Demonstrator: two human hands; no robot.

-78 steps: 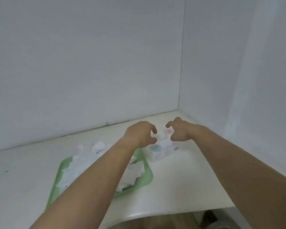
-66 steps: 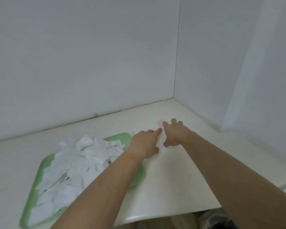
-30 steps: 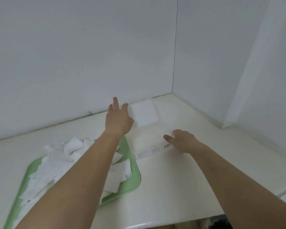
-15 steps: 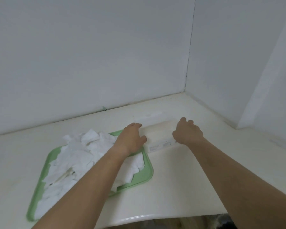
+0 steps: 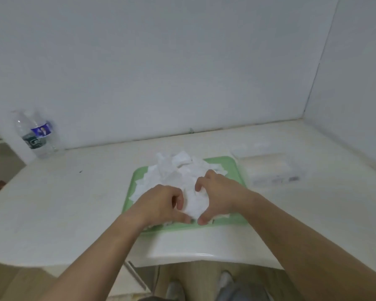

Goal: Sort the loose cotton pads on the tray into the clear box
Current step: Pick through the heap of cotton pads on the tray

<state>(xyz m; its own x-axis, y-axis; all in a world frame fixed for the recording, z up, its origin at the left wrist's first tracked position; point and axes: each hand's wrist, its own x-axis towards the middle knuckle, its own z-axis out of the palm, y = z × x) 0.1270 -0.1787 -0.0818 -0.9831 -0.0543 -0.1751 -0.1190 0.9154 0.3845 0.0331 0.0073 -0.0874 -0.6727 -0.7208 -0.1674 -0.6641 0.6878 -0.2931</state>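
Observation:
A green tray (image 5: pixel 234 165) lies on the cream counter, heaped with several loose white cotton pads (image 5: pixel 176 168). Both hands are down on the near part of the heap. My left hand (image 5: pixel 161 204) and my right hand (image 5: pixel 217 195) curl their fingers and thumbs round a bunch of pads (image 5: pixel 193 203) between them, thumbs nearly meeting at the tray's front rim. The clear box (image 5: pixel 271 170) stands open just right of the tray, with its lid (image 5: pixel 250 148) lying behind it.
A plastic water bottle (image 5: pixel 36 135) stands at the far left against the wall. White walls close the counter at the back and right. The counter's front edge (image 5: pixel 195 256) curves just below the tray; floor and feet show beneath.
The box was opened and its lid laid behind it. Both hands then left the box, moved left over the tray and closed on pads. The view swung left, showing the bottle.

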